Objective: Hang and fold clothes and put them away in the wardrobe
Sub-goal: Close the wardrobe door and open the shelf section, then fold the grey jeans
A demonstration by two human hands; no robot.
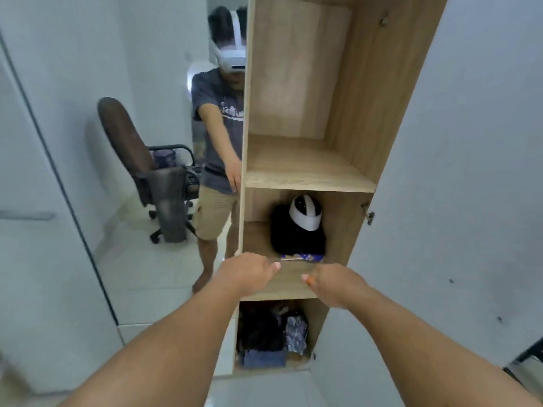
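At the open wardrobe (308, 160), middle shelf: left hand (249, 271) and right hand (335, 282) hover at the shelf's front edge, fingers loosely curled, holding nothing. Folded dark clothes (296, 236), a white cap (305, 212) on top, sit at the back. Likely between garments; next move calls for fetching another.
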